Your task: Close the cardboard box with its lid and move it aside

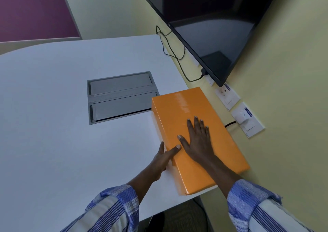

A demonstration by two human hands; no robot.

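Note:
An orange cardboard box (179, 111) lies with its lid on at the right edge of the white table (53, 107), its far right side up against the yellow wall. My right hand (197, 139) rests flat on the lid, fingers spread. Against the box's left long side presses my left hand (163, 159), its thumb lying on the lid's edge and its fingers along the side wall. The box's near corner sticks out slightly past the table's edge.
A grey metal cable hatch (120, 96) is set into the table left of the box. A dark wall screen (213, 27) hangs above the box, with black cables (170, 52) below it. White wall sockets (247, 119) sit right of the box.

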